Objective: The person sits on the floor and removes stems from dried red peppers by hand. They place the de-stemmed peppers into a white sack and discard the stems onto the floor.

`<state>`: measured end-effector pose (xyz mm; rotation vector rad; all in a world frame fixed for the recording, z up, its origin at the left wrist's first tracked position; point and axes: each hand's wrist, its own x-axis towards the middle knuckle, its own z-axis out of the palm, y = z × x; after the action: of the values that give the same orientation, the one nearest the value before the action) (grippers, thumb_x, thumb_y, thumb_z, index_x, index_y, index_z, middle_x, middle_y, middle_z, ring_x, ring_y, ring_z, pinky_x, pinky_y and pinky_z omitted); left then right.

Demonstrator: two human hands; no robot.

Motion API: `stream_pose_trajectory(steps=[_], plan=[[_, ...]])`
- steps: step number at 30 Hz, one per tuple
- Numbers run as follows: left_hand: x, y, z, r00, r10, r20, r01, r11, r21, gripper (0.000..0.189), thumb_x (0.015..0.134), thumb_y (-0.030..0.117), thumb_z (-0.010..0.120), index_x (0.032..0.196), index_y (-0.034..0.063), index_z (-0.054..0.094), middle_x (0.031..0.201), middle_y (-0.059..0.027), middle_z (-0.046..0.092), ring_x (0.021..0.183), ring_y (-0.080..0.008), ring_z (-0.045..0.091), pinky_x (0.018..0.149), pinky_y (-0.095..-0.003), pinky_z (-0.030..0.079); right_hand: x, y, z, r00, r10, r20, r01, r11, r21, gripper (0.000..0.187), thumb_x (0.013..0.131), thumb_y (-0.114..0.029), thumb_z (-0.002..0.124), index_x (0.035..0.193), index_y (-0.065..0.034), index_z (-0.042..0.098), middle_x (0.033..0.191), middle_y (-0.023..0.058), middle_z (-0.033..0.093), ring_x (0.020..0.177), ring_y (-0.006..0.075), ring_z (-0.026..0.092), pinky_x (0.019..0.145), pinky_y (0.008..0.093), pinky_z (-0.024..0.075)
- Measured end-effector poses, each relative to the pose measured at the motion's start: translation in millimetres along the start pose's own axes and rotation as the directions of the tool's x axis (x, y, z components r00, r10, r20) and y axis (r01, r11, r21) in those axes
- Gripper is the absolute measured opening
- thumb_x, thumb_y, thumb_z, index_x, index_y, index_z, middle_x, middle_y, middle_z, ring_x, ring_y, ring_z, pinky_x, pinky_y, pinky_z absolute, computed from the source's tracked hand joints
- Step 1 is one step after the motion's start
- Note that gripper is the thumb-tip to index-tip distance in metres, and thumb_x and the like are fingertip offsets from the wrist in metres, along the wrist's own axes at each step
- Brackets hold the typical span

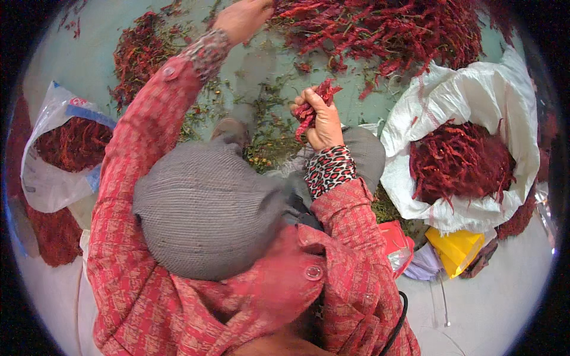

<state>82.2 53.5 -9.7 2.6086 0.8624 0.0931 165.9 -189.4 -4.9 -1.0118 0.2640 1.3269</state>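
My right hand (326,126) is closed around a small bunch of dried red chillies (305,116), held above the floor in front of my knee. Stretched far forward, my left hand (242,21) reaches the left end of a large heap of dried red chillies (387,35). Its fingertips run to the top rim of the picture, so their grip is hidden. Loose green stems and bits (278,142) lie scattered on the floor between my legs. A smaller heap of chillies and stems (140,55) lies left of my left forearm.
At right stands a white woven sack (458,86), its mouth wide, holding dark red chillies (461,160). A printed plastic sack (49,193) with more chillies stands at left. Beside the right sack lie a yellow packet (458,256), a purple cloth or bag (422,263) and a red bag (395,242).
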Motion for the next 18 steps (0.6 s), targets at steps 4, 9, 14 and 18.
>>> stream_pose_trajectory(steps=[4,9,14,18], plan=[[11.7,4.4,36.7,0.99,-0.129,0.052,0.114,0.97,0.217,0.031,0.083,0.026,0.053,0.105,0.0051,0.051,0.098,-0.0114,0.054,0.084,-0.0327,0.055,0.07,-0.0435,0.044,0.3,-0.6,-0.9,1.0,0.003,-0.029,-0.003,1.0,0.018,0.016,0.081,-0.017,0.061,0.081,-0.0076,0.048,0.07,0.0017,0.049,0.061,0.014,0.051,0.054,0.0287,0.0451],[-40.0,-71.0,33.7,0.972,-0.198,0.124,0.208,0.975,-0.08,0.034,0.084,0.03,0.054,0.105,0.0039,0.051,0.082,-0.0095,0.057,0.08,-0.0221,0.057,0.065,-0.038,0.044,1.8,4.6,8.3,0.998,0.021,0.067,-0.021,1.0,-0.005,0.014,0.082,-0.017,0.059,0.083,-0.0069,0.049,0.069,0.0012,0.049,0.063,0.0133,0.051,0.056,0.0272,0.0448],[-69.3,-73.6,5.0,0.827,-0.446,0.342,0.558,0.573,-0.601,0.034,0.087,0.027,0.051,0.109,0.0018,0.052,0.078,-0.0001,0.056,0.066,-0.0056,0.049,0.056,-0.0209,0.041,5.4,10.6,14.4,0.997,0.038,0.06,-0.036,0.998,-0.044,0.016,0.081,-0.016,0.06,0.088,-0.005,0.052,0.068,0.0034,0.053,0.058,0.013,0.052,0.054,0.0266,0.0443],[-77.5,-85.3,2.1,0.814,-0.471,0.34,0.567,0.518,-0.64,0.033,0.088,0.027,0.049,0.112,0.0036,0.05,0.081,0.0,0.056,0.064,-0.0055,0.048,0.055,-0.0201,0.039,4.6,10.8,16.9,0.996,0.071,0.053,-0.068,0.996,-0.066,0.014,0.082,-0.016,0.06,0.086,-0.0057,0.051,0.071,0.0013,0.05,0.064,0.0135,0.051,0.056,0.0282,0.0453]])
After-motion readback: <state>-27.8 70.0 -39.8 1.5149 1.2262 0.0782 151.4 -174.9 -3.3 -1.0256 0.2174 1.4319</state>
